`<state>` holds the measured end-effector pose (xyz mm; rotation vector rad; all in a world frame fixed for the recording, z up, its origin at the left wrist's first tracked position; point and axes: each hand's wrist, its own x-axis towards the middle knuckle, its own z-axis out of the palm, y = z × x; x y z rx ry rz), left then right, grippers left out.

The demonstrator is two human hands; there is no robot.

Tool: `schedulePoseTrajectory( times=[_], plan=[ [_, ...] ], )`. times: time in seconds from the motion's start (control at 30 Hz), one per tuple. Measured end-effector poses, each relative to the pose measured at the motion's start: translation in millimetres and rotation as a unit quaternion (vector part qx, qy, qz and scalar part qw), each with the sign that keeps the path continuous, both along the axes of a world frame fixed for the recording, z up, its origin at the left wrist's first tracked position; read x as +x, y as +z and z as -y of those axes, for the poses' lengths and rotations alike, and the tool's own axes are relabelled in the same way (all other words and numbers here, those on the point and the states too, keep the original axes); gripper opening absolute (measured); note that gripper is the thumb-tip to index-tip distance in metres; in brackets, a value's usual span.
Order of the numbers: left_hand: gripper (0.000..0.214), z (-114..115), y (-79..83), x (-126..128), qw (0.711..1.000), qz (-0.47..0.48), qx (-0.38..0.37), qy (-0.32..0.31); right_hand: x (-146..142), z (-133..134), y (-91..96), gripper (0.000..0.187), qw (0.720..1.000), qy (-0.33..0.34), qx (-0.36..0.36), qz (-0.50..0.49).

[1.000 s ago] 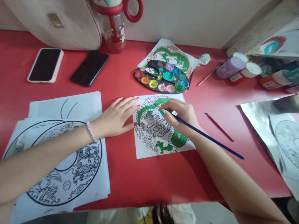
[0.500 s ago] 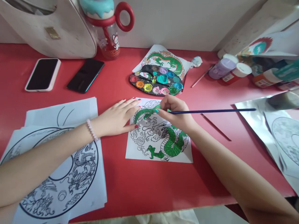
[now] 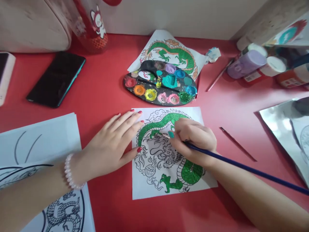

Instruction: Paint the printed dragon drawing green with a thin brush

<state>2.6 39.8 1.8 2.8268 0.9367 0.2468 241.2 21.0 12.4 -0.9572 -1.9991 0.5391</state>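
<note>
Red counter carries everything, and near the middle of the view lies a white dragon drawing, its scaly body and a claw painted green, its head and flames in bare black line. The left hand rests palm down with fingers loosely spread and gripping nothing, its red-nailed tips on the sheet's 9 to 10 o'clock edge; a pale bead bracelet circles the wrist. Over the sheet's 2 o'clock side, the right hand is closed around a long blue brush, whose handle runs out between 3 and 4 o'clock. Its tip sits by a small clawed foot; whether it touches the paper I cannot tell. From the drawing, a black palette of coloured paint wells stands at 12 o'clock, overlapping another dragon sheet. A thin dark red brush lies at 3 o'clock, paint bottles cluster between 1 and 2, a black phone is at 10, and printed sheets are stacked around 8 to 9, partly under the left forearm.
</note>
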Motion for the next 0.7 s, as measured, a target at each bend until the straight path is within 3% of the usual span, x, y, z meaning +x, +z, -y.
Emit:
schedulePoseTrajectory(
  times=[0.43, 0.7],
  plan=[
    [0.056, -2.1, -3.6, -1.9, 0.999, 0.015, -0.042, 0.01, 3.9, -7.1, 2.9, 0.032, 0.996, 0.039, -0.048, 0.061],
    [0.055, -2.6, -2.4, -1.1, 0.998, 0.018, -0.057, 0.013, 4.3, -8.0, 3.4, 0.031, 0.996, 0.04, -0.042, 0.072]
  ],
)
